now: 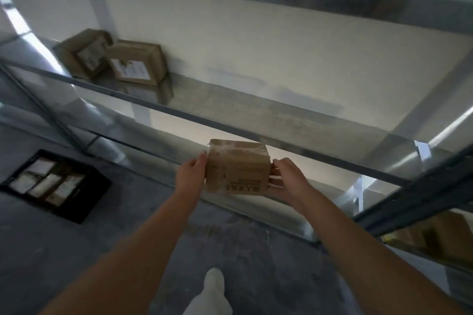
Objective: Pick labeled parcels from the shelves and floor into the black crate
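A small brown cardboard parcel (238, 167) with taped top and printed characters is held in mid-air in front of the metal shelving. My left hand (190, 178) presses its left side and my right hand (286, 178) grips its right side. The black crate (96, 197) stands on the floor at the left with several white-labelled parcels inside. Two more brown parcels with white labels, one (82, 52) tilted against the other (139, 65), sit at the left end of the middle shelf.
The grey metal shelf rail (256, 133) runs diagonally just behind the held parcel, with a lower shelf edge beneath. More cardboard boxes (445, 235) lie on a low shelf at the right. The grey concrete floor (230, 250) and my light-coloured shoe (213, 289) are below.
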### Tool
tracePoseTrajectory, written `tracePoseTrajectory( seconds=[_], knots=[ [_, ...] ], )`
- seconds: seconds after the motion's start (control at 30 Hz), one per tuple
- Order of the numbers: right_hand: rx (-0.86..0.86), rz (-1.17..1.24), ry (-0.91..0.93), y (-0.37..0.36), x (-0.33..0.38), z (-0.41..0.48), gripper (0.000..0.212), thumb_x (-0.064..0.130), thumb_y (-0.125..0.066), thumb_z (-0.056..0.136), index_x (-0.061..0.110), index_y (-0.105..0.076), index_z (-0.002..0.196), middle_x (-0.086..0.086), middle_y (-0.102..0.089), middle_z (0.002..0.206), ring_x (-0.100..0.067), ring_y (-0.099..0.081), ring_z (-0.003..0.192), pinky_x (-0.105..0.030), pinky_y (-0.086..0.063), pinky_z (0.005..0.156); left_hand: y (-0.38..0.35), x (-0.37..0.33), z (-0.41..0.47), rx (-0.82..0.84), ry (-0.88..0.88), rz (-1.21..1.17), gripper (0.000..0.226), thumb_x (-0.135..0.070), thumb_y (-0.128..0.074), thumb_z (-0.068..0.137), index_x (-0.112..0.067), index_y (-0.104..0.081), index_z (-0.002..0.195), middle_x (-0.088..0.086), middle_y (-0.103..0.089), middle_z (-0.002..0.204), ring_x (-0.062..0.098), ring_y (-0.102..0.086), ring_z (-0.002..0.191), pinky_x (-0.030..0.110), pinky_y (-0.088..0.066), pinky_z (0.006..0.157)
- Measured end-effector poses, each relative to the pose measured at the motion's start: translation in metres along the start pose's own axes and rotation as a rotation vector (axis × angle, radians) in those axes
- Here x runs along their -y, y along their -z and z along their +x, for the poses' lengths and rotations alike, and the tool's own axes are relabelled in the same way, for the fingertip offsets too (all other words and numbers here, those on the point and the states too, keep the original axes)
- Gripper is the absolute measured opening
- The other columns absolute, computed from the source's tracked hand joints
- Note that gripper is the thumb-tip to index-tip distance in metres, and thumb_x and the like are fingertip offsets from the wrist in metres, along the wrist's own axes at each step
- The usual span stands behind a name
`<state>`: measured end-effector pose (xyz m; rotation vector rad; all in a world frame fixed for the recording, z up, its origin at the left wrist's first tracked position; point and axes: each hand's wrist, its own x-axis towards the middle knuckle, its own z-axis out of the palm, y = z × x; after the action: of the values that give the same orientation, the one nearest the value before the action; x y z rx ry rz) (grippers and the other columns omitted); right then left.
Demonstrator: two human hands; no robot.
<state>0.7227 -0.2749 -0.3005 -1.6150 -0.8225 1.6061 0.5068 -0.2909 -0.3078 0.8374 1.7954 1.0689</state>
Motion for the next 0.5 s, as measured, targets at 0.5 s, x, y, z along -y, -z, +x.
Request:
tracePoseTrajectory(
  seconds=[0.5],
  knots=[
    [0.231,-0.041,0.101,-0.096,0.044,-0.036,0.036,0.010,-0.068,0.090,0.006,-0.060,0.125,-0.013,-0.074,0.106,-0.026,-0.072,0.096,-0.042,-0.055,0.096,0.123,-0.042,-0.034,0.024,-0.133,-0.161,0.024,-0.037,-0.059,0.095,-0.025,-0.066,0.115,-0.002,-0.071,0.101,0.011,-0.066,0.095,0.018,-0.046,0.074]
  ],
)
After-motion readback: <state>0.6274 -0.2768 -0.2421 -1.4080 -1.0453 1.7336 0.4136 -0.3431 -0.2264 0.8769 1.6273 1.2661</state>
